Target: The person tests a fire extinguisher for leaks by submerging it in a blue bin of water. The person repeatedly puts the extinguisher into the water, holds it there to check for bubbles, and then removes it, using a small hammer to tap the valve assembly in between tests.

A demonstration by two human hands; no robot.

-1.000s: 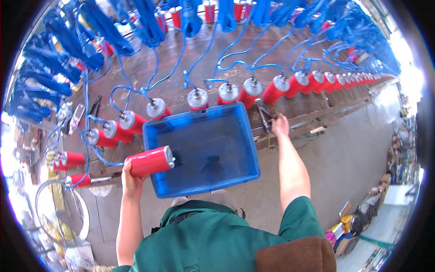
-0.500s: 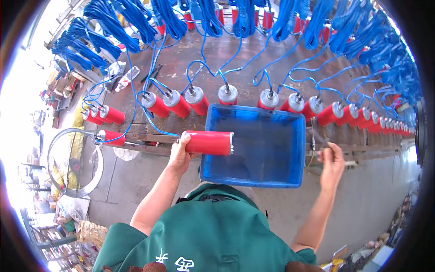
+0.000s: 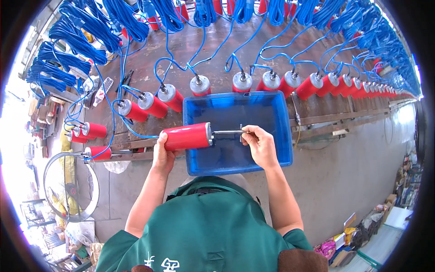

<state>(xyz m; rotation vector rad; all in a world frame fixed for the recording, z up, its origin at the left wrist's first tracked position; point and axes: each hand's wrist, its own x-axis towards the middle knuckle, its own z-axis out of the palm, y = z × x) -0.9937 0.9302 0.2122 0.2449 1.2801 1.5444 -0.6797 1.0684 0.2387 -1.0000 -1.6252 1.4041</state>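
Note:
My left hand (image 3: 163,154) is wrapped round the left end of a red cylinder (image 3: 188,137) with grey metal end caps. It lies level above the left part of a blue plastic tub (image 3: 284,136), and a blue cable runs from its left end. Between the fingers of my right hand (image 3: 262,147) is the handle of a thin metal T-handle tool (image 3: 226,132). Its shaft points left, with the tip at the cylinder's right end cap; whether it is seated on anything there is too small to tell. Dark, liquid-looking contents show inside the tub.
Red cylinders with blue cables line the near edge of the brown table (image 3: 213,50), among them a grey-capped cylinder (image 3: 199,85) behind the tub. Blue cable coils (image 3: 129,22) lie at the far side. A large pale ring (image 3: 93,190) stands at the left.
My right hand has come left from beyond the tub's right side, bringing the T-handle tool to the cylinder's end. The cylinder stays in my left hand. The whole view has shifted.

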